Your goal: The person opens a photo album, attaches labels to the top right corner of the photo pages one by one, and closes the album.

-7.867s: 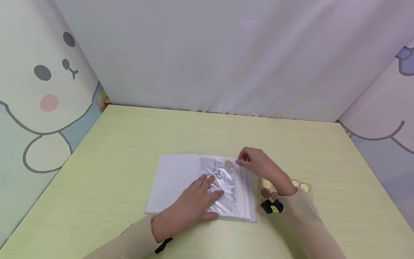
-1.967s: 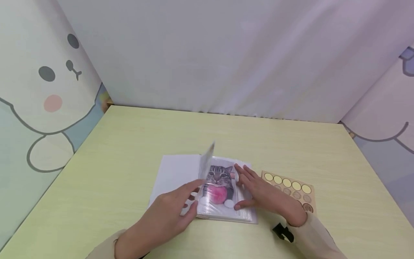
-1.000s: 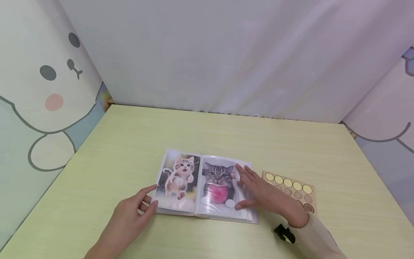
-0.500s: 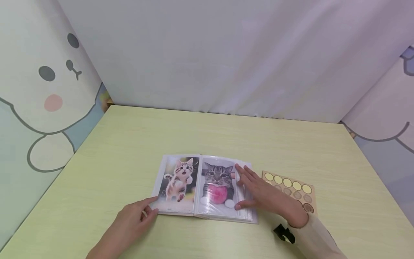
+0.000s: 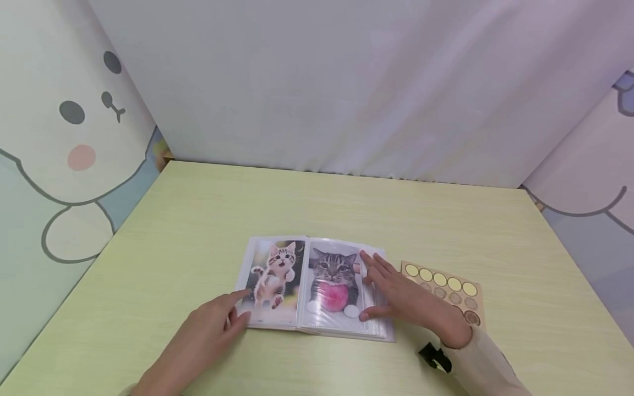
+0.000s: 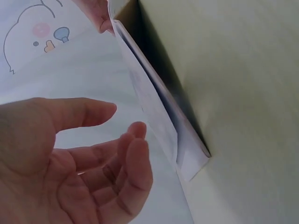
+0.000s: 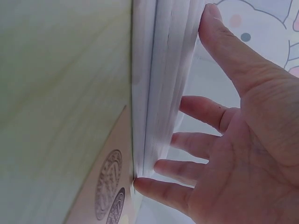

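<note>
A photo album (image 5: 322, 331) lies spread on the table. Its left page carries a kitten photo (image 5: 274, 278); on the right one, a tabby cat photo (image 5: 334, 275) with a pink round shape sits under glossy clear film. My left hand (image 5: 208, 324) is at the album's lower left corner, index finger and thumb reaching over the page edge. In the left wrist view its fingers are loosely bent with nothing between them. My right hand (image 5: 403, 297) rests on the right page's outer edge, fingers spread. The right wrist view shows its fingertips along the stacked pages (image 7: 168, 70).
Partly hidden behind my right wrist, a tan sheet of round stickers (image 5: 440, 279) lies right of the album. A pale wooden table (image 5: 317, 203) spreads around, with a white curtain (image 5: 317, 82) behind it and cartoon-printed cloth (image 5: 74, 165) at the sides.
My left hand has turned a page over to the left, bringing up the kitten and tabby photos, then shifted slightly right. My right hand came down from the top corner and has since stayed put.
</note>
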`<state>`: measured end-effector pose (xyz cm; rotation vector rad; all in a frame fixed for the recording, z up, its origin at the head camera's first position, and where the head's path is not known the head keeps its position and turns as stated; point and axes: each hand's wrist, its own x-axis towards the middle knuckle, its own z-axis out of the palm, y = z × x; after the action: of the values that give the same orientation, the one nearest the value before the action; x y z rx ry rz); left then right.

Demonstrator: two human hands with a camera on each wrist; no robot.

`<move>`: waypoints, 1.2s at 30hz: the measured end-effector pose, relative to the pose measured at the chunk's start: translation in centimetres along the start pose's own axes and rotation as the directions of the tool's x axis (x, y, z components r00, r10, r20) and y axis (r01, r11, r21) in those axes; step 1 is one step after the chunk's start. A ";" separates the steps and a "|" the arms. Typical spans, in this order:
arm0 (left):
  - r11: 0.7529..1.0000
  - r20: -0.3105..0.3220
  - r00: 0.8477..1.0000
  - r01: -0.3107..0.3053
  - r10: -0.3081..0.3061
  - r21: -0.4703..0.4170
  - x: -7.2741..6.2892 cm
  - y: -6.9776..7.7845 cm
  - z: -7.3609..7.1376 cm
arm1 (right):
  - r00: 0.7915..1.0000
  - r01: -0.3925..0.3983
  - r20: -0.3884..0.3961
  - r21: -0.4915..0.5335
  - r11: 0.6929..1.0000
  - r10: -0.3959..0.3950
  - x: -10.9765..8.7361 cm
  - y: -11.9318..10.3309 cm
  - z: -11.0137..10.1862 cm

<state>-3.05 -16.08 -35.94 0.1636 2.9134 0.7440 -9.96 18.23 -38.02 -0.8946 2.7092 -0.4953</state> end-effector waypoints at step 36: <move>0.811 0.080 0.853 -0.517 0.516 0.273 4.9 5.9 4.2 | 1.000 -0.006 0.004 -0.014 1.000 0.006 0.1 0.1 0.2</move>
<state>-6.79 -8.29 -37.20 1.0234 2.9736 0.3587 -10.06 18.24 -38.24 -0.8896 2.7137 -0.4736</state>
